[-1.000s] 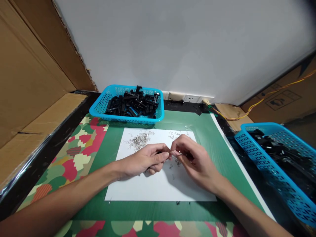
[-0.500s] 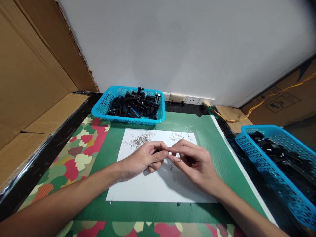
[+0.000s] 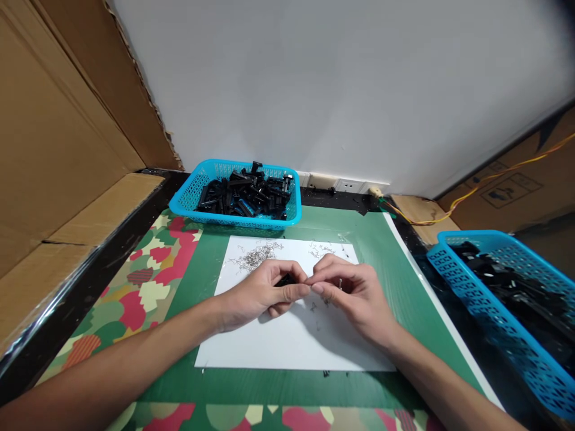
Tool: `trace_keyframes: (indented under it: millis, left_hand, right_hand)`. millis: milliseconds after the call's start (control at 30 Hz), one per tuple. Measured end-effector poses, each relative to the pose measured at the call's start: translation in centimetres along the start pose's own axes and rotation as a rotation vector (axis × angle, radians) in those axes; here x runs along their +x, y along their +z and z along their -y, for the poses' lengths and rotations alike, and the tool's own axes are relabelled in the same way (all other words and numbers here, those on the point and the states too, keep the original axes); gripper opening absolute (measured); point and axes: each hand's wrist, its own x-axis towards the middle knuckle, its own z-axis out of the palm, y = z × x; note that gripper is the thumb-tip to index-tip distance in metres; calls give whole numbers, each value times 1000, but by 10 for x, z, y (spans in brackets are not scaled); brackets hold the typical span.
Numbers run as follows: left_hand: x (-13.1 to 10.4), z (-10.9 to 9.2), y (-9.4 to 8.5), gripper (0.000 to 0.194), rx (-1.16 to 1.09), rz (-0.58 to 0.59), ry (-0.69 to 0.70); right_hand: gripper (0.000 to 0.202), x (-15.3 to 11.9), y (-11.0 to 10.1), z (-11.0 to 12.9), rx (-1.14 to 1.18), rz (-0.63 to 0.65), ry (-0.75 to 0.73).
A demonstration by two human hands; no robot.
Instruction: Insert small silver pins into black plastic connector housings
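Black part [image 3: 285,279] sitting in left hand [image 3: 264,291], both hands meeting above white sheet [image 3: 265,347].

Left fingers are curling closed around the part, mostly hiding it; right hand [image 3: 359,294] is meeting them at 3 o'clock, thumb and index pinching together, tips touching the left's, can't tell what, if anything, they're gripping. Metal pile [image 3: 258,256] is lying on the sheet at 10 o'clock from the part, sparser metal bits [image 3: 321,248] at 2 o'clock. Blue basket [image 3: 233,220] holding black pieces [image 3: 256,193] is standing on tabletop [image 3: 344,200] at 11 o'clock, second blue basket [image 3: 485,314] at 3 o'clock.
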Motion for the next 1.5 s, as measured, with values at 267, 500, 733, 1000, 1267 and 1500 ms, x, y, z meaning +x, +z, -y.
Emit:
trace_keyframes:
  millis: [267,500,733,1000,1267,1500]
  left_hand:
    - [-1,-3,2,34,-40,16,2]
    - [0,-1,2,37,-50,2,-7]
    - [-2,-2,2,28,-134,24,19]
    - [3,7,-2,33,-320,64,132]
    - [3,8,2,38,-284,119,112]
    - [3,10,2,40,-274,143,134]
  right_hand:
    - [4,-1,-1,-3,-84,-102,15]
    - [8,1,-2,0,-83,-56,71]
    - [13,-2,-2,3,-110,-96,89]
    - [10,-1,0,6,-306,-95,-30]
    - [10,-5,18,-4,-433,-153,-154]
    - [11,-2,26,-7,-420,-190,-146]
